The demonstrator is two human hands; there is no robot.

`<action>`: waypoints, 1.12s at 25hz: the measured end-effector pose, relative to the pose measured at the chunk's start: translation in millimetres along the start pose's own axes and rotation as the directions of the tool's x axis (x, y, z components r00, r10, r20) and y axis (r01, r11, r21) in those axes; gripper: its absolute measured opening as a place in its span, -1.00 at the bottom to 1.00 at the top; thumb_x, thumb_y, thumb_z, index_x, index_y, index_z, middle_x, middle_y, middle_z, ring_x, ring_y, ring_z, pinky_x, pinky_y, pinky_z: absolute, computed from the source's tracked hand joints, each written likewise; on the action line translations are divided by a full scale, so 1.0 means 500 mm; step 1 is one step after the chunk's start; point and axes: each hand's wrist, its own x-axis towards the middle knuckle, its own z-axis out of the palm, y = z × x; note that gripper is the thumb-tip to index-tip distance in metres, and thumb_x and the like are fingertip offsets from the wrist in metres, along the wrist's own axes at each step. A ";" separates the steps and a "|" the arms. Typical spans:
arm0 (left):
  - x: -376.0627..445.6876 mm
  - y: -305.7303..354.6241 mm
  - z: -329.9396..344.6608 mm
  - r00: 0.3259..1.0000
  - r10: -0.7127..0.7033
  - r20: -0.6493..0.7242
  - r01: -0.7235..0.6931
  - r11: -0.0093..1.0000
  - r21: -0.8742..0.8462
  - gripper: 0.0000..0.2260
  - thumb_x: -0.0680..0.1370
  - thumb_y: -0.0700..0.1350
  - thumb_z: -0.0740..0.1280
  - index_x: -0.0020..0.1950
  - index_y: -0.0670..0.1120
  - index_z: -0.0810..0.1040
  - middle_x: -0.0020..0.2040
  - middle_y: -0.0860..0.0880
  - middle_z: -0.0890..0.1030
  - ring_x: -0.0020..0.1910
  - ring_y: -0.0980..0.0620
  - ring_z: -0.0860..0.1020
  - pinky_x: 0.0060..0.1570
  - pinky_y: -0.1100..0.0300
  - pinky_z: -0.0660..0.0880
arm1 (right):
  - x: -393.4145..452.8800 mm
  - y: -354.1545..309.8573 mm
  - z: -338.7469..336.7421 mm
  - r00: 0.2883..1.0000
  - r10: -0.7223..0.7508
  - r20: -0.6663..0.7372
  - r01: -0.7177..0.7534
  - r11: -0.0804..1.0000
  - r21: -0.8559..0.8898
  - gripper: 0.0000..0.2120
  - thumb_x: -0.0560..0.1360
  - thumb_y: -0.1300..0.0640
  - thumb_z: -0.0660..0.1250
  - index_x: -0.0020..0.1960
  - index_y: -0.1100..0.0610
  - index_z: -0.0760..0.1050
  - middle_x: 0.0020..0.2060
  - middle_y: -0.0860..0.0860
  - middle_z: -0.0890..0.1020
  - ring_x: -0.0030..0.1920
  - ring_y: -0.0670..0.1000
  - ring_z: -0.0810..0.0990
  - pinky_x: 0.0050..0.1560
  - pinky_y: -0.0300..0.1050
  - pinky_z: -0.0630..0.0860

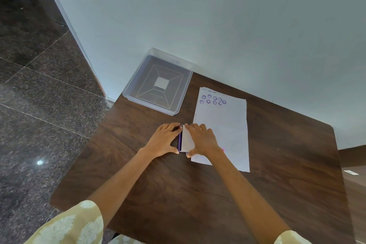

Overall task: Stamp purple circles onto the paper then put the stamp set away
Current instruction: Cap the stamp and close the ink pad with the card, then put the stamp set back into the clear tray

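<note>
A white sheet of paper (225, 125) lies on the dark wooden table (198, 194), with two rows of several purple smiley circles (213, 99) stamped near its far edge. At the paper's left edge sits the stamp pad case (185, 139), a white lid over a dark base with a purple strip showing between them. My left hand (165, 140) grips the dark base from the left. My right hand (202, 139) rests on the white lid from the right. The stamp itself is hidden.
A clear plastic tray (130, 93) stands at the table's far left corner against the pale wall, overhanging the edge slightly. Dark stone floor lies to the left of the table.
</note>
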 end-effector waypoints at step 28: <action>0.018 0.091 -0.027 0.990 0.118 0.075 -0.132 0.966 0.224 -0.04 0.42 0.33 0.25 0.49 -0.20 -0.21 0.55 -0.18 -0.10 0.51 -0.17 -0.15 0.39 -0.06 -0.31 | -0.173 0.088 0.046 0.801 0.459 -0.384 -0.155 0.779 0.608 -0.55 0.46 0.06 0.33 0.31 0.07 0.31 0.25 0.09 0.48 0.22 0.08 0.44 0.21 -0.03 0.40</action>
